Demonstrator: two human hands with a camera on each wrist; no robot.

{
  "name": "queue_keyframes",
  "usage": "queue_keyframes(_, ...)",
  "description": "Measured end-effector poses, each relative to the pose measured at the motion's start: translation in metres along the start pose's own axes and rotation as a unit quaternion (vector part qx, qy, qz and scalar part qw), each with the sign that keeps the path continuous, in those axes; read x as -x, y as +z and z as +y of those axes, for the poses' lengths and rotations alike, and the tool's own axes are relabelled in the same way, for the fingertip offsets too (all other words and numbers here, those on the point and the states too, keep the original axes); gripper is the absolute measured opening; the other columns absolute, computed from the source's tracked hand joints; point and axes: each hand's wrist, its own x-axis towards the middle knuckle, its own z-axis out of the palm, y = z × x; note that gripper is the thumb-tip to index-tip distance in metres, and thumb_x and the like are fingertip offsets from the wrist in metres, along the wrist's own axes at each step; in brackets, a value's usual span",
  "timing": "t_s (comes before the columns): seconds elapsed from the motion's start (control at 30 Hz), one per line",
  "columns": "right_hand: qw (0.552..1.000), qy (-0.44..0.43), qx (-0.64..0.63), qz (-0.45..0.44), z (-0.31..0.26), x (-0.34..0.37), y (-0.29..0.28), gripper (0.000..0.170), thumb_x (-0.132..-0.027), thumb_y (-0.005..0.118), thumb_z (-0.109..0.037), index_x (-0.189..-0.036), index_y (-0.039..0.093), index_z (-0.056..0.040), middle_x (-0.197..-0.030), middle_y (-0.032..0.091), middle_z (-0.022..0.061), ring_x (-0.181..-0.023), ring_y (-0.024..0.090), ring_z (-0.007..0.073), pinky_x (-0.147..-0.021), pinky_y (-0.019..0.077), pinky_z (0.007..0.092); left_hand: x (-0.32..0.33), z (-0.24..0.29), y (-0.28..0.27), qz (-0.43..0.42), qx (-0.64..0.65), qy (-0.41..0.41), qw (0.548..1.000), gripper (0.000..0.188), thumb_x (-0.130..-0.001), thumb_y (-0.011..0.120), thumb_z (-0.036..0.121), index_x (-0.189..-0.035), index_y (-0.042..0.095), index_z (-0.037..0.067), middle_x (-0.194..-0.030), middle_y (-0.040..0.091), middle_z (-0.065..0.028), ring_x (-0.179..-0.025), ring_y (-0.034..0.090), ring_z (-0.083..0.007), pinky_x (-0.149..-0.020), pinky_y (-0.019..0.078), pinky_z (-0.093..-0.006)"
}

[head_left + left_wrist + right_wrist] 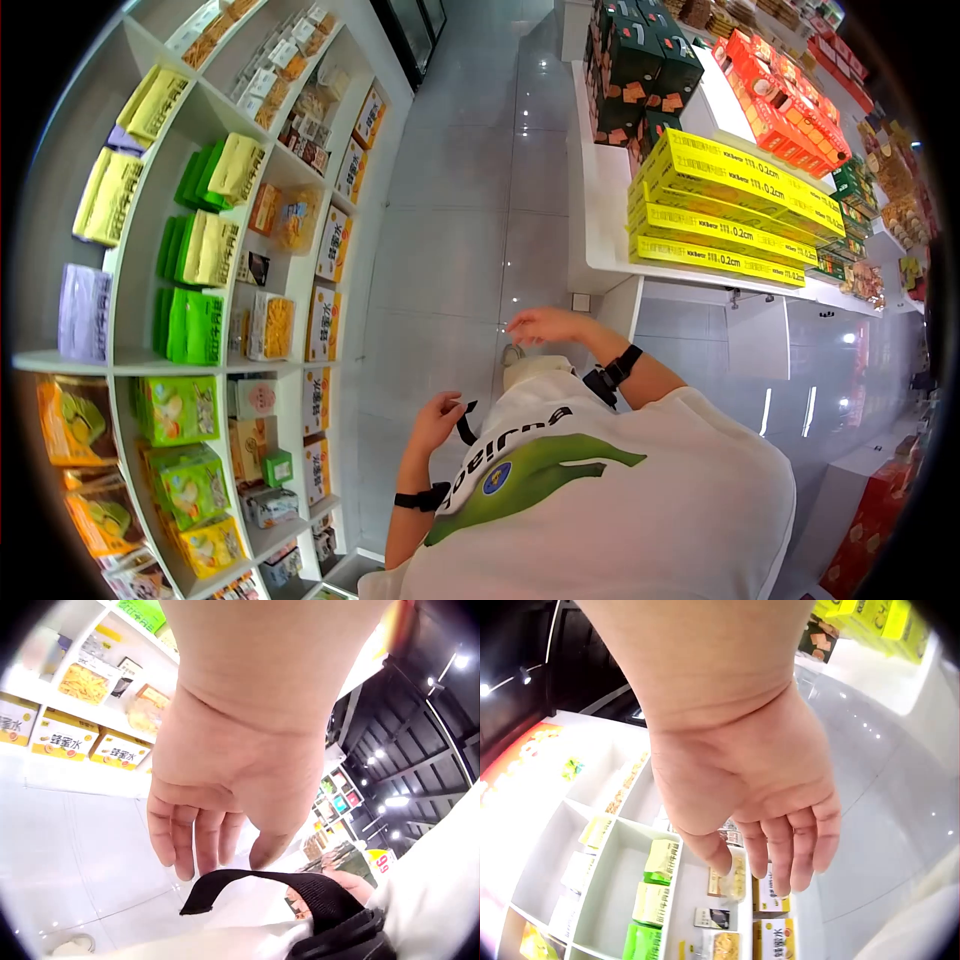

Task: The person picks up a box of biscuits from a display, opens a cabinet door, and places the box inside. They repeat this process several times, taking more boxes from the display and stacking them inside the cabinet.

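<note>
The left hand hangs in front of the white shirt in the head view, its fingers loosely bent. In the left wrist view the same hand shows its palm, holding nothing, with a black strap just beyond the fingertips. The right hand is held out over the floor on the other side of the body, fingers relaxed. The right wrist view shows that hand's palm with nothing in it. Neither hand touches any goods.
White shelves with bagged and boxed snacks stand at the left. On the right a white counter bears stacked yellow boxes, dark green boxes and red boxes. Grey tiled floor runs between them.
</note>
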Motion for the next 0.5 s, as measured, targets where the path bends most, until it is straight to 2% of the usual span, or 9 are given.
queue_keyframes(0.07,1.0,-0.018,-0.023,0.011,-0.029,-0.019,-0.017,0.04,-0.099,0.056,-0.036,-0.126,0.06,-0.007,-0.11,0.069,0.0041,-0.095,0.064,0.0127,-0.081,0.0512,0.0292,-0.029,0.031,-0.025,-0.008,-0.064,-0.005,0.998,0.038,-0.093,0.067,0.021,-0.126,0.061,0.002,-0.101,0.071,-0.011,-0.092,0.066,-0.0175,-0.083,0.0517,-0.0319)
queue_keyframes(0.17,0.999,-0.016,-0.02,0.046,-0.041,-0.044,-0.046,0.041,-0.097,0.058,-0.035,-0.126,0.06,-0.0063,-0.108,0.069,0.004,-0.095,0.063,0.0142,-0.081,0.0517,0.03,-0.086,0.042,-0.061,-0.033,-0.084,0.021,0.996,0.038,-0.093,0.068,0.019,-0.127,0.06,0.004,-0.1,0.07,-0.0076,-0.092,0.064,-0.0155,-0.082,0.0512,-0.0314)
queue_keyframes(0.23,0.992,-0.012,0.006,0.127,-0.046,-0.053,-0.071,0.041,-0.096,0.059,-0.035,-0.125,0.061,-0.0057,-0.108,0.069,0.0044,-0.093,0.064,0.0143,-0.08,0.052,0.0297,-0.123,0.056,-0.084,-0.045,-0.071,0.037,0.996,0.037,-0.093,0.068,0.02,-0.126,0.061,0.004,-0.099,0.07,-0.0086,-0.091,0.065,-0.0163,-0.083,0.0515,-0.0315)
queue_keyframes(0.4,0.972,0.003,-0.078,0.22,-0.013,-0.067,-0.115,0.038,-0.095,0.06,-0.033,-0.122,0.062,-0.0061,-0.106,0.07,0.0044,-0.089,0.065,0.0139,-0.077,0.0524,0.0291,-0.233,0.075,-0.143,-0.114,-0.04,0.05,0.991,0.036,-0.093,0.068,0.019,-0.125,0.062,0.004,-0.099,0.07,-0.0089,-0.09,0.065,-0.0167,-0.083,0.0516,-0.0312)
queue_keyframes(0.47,0.958,-0.006,-0.11,0.266,-0.01,-0.066,-0.126,0.037,-0.095,0.06,-0.032,-0.122,0.063,-0.0066,-0.105,0.07,0.0042,-0.087,0.065,0.0137,-0.075,0.0526,0.029,-0.279,0.093,-0.165,-0.143,-0.083,0.076,0.983,0.038,-0.094,0.066,0.019,-0.127,0.061,0.003,-0.092,0.067,-0.0035,-0.084,0.06,-0.0121,-0.077,0.0487,-0.0281)
queue_keyframes(0.5,0.947,0.025,-0.127,0.292,-0.016,-0.063,-0.131,0.037,-0.096,0.06,-0.032,-0.123,0.063,-0.0067,-0.104,0.07,0.0045,-0.089,0.065,0.0137,-0.077,0.0529,0.0293,-0.304,0.103,-0.175,-0.159,-0.09,0.083,0.98,0.038,-0.094,0.066,0.019,-0.127,0.061,0.003,-0.092,0.067,-0.0035,-0.084,0.06,-0.0121,-0.077,0.0487,-0.0281)
